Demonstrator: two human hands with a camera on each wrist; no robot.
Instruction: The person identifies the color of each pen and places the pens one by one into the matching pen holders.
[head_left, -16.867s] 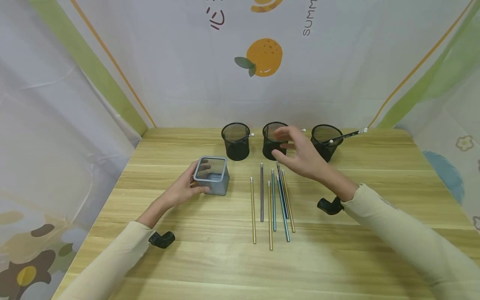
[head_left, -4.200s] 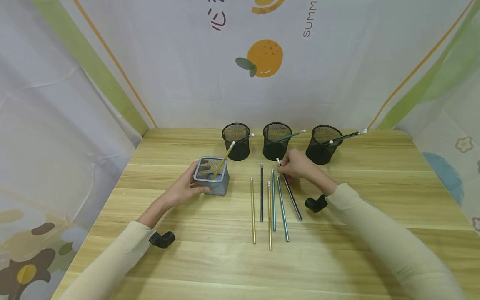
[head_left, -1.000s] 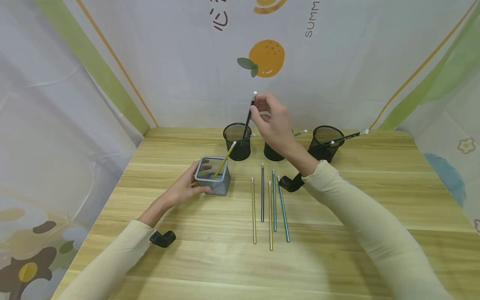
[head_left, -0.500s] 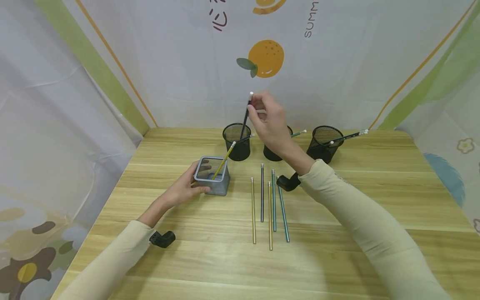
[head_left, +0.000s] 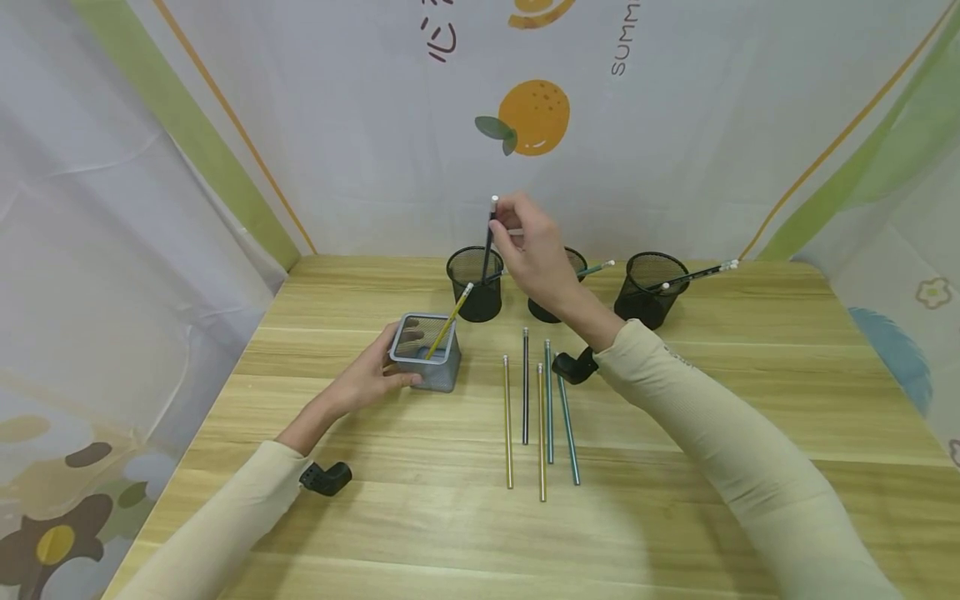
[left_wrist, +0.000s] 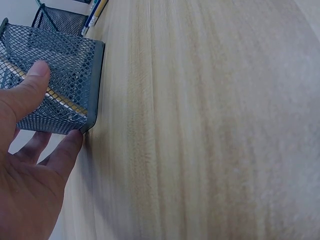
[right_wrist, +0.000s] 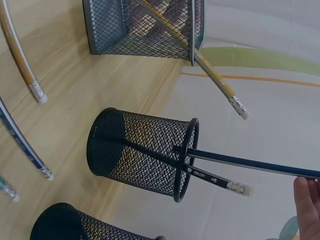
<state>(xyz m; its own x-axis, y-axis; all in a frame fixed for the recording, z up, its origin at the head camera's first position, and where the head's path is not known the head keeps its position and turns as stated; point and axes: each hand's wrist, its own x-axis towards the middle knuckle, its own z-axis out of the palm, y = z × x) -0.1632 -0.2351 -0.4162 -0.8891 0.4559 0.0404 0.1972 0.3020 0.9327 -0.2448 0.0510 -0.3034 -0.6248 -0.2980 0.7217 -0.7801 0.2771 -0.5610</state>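
Observation:
My left hand grips a grey square mesh pencil holder on the table, thumb on the near side, fingers behind. A yellow pencil leans inside it, eraser end up. Higher up, my right hand pinches a dark pencil near its white eraser. In the right wrist view that pencil's lower part passes through the rim of the left black round mesh cup. Another dark pencil, with lettering, leans in the same cup. My right hand partly hides the middle black cup in the head view.
Loose pencils lie near the table's middle: two yellow, one dark and two teal. A teal pencil leans in the middle cup. The right black cup holds dark pencils. A printed curtain hangs behind the table.
A yellow pencil has gone from the table to the grey holder. My right hand has lifted a dark pencil to the left cup and lowered it slightly. The left hand keeps its place.

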